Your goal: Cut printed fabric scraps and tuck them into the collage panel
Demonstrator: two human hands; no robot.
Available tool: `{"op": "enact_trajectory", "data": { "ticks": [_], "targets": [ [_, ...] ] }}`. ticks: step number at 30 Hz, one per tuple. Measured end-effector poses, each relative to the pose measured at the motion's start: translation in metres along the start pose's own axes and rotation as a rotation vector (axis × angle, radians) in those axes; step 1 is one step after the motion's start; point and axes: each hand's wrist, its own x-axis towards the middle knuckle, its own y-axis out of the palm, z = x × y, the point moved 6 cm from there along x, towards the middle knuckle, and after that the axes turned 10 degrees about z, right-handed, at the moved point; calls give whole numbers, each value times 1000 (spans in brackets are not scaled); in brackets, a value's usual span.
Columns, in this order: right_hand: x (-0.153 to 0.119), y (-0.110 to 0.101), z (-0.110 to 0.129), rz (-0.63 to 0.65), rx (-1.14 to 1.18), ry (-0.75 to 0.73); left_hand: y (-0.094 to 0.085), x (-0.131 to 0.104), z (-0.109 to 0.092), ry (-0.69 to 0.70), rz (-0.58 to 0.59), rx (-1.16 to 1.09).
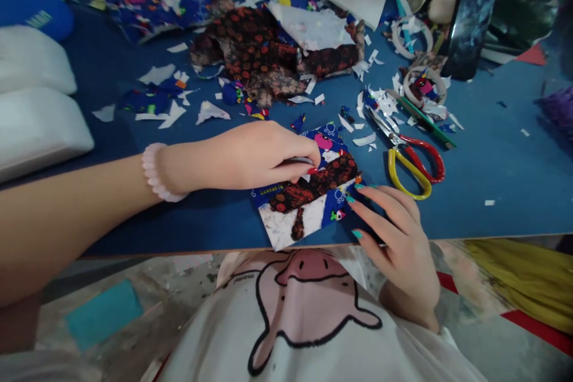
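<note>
A small rectangular collage card (313, 197) lies near the table's front edge, covered in blue cartoon-print, dark floral and white pieces. Over its upper left side is my left hand (250, 155), thumb and fingertips pinched together just above the dark floral strip (333, 176). A sliver of something pale shows by those fingertips, too small to name. At the card's right edge, my right hand (398, 233) rests with fingers apart, the fingertips touching the card. Scissors (403, 155) with one red and one yellow handle lie to the right, beyond my right hand.
Paper scraps (170, 113) and crumpled dark floral material (255, 48) cover the table's middle. Two tape rolls (412, 37), a green cutter-like tool (425, 122) and a propped phone (472, 27) are at the right. White containers (40, 101) stand at the left.
</note>
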Motion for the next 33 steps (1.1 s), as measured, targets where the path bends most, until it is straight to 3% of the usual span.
{"op": "enact_trajectory", "data": {
  "ticks": [10, 16, 24, 33],
  "targets": [
    [5, -3, 12, 26, 6, -94, -4, -7, -4, 34, -8, -35],
    [5, 1, 25, 29, 150, -184, -3, -10, -15, 39, -31, -66],
    [18, -12, 19, -206, 186, 51, 9, -11, -34, 67, 7, -114],
    [45, -2, 8, -124, 95, 178, 9, -9, -32, 100, -49, -10]
  ]
}}
